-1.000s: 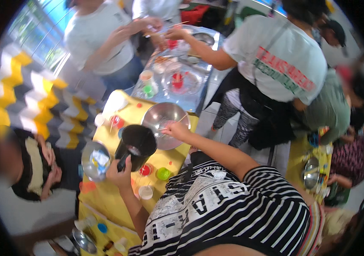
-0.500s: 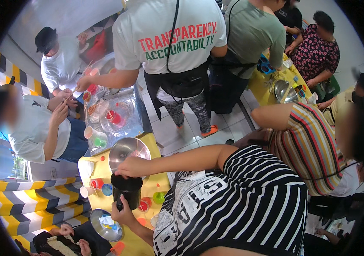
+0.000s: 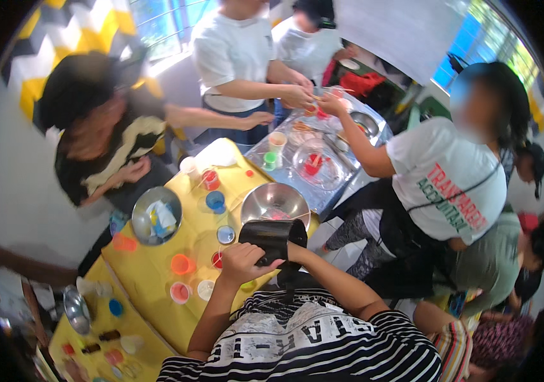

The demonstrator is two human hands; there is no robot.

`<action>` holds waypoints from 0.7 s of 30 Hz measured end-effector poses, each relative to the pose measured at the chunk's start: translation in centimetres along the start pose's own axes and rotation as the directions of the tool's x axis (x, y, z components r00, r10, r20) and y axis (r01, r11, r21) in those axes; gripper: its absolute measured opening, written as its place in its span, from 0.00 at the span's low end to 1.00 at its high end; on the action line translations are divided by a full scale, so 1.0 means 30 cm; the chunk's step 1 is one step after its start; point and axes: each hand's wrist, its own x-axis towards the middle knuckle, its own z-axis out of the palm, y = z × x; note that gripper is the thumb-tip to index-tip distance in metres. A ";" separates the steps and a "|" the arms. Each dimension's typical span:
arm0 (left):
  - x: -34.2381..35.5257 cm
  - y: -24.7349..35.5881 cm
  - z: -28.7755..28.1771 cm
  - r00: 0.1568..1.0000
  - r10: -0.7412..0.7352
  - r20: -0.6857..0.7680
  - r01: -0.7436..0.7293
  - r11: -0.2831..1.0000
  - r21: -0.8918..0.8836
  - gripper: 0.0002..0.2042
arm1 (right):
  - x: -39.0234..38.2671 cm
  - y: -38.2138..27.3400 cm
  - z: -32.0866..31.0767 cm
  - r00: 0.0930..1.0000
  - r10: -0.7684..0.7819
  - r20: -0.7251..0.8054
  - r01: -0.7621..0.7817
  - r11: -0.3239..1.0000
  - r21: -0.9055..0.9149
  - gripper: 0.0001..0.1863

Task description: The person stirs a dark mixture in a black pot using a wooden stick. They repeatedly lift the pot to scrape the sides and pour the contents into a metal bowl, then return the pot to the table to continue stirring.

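My left hand (image 3: 241,264) grips the handle of a black cylindrical mug (image 3: 265,239). The mug is tipped onto its side above the near edge of a steel mixing bowl (image 3: 260,198). Something pinkish lies in the bowl's bottom. My right forearm (image 3: 332,275) reaches in from the right, and its wrist meets the mug's right end. The fingers of that hand are hidden by the mug, so their grip does not show. Close to my left hand stand a clear cup of grey-blue stuff (image 3: 225,235) and a red cup (image 3: 217,260).
On the yellow-covered table (image 3: 151,267) stand a blue cup (image 3: 215,202), an orange cup (image 3: 183,264) and a steel bowl with a packet (image 3: 156,216). A foil-covered table (image 3: 329,191) with a clear basin adjoins it. A person in black (image 3: 109,127) stands left; others stand beyond.
My view has swung round to the left. The mug has gone from upright to tipped over by the bowl. My right hand has left the mug's rim and is now out of sight.
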 end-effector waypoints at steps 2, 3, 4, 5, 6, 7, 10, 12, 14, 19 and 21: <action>-0.014 0.073 -0.050 1.000 0.004 -0.023 -0.004 1.000 -0.011 0.19 | -0.008 -0.012 0.020 0.992 0.039 0.120 -0.030 0.997 -0.075 0.19; -0.007 0.099 -0.070 0.999 0.004 -0.031 -0.004 1.000 0.018 0.19 | -0.003 -0.017 0.019 0.985 0.043 0.168 -0.025 0.994 -0.107 0.19; -0.023 0.110 -0.078 0.999 -0.006 -0.042 0.008 0.999 0.042 0.19 | 0.003 -0.026 0.027 0.977 0.039 0.211 -0.012 0.992 -0.127 0.19; -0.042 0.116 -0.078 0.998 -0.015 -0.054 0.019 0.998 0.067 0.19 | 0.009 -0.031 0.034 0.969 0.030 0.246 0.005 0.990 -0.141 0.18; -0.058 0.122 -0.080 0.997 -0.026 -0.066 0.032 0.995 0.094 0.19 | 0.016 -0.034 0.042 0.962 0.019 0.274 0.024 0.988 -0.153 0.18; -0.071 0.128 -0.094 0.997 -0.030 -0.066 0.038 0.992 0.118 0.20 | 0.024 -0.038 0.053 0.952 0.006 0.305 0.044 0.987 -0.157 0.18; -0.087 0.153 -0.112 0.988 -0.009 -0.156 0.029 0.992 0.124 0.21 | 0.030 -0.044 0.063 0.930 -0.024 0.367 0.091 0.982 -0.165 0.17; -0.107 0.157 -0.136 0.995 -0.001 -0.101 0.014 0.992 0.128 0.20 | 0.023 -0.057 0.047 0.918 -0.037 0.394 0.103 0.983 -0.150 0.16; -0.126 0.140 -0.147 0.997 -0.013 -0.074 0.022 0.992 0.121 0.20 | 0.017 -0.083 -0.008 0.903 -0.044 0.427 0.105 0.987 -0.119 0.16; -0.193 0.147 -0.169 0.965 -0.161 -0.208 0.208 0.952 0.226 0.21 | 0.090 -0.179 -0.176 0.697 0.140 0.703 0.063 0.965 -0.254 0.09; -0.209 0.139 -0.195 0.935 -0.223 -0.275 0.294 0.921 0.255 0.21 | 0.101 -0.260 -0.237 0.760 0.311 0.571 -0.232 0.950 -0.208 0.07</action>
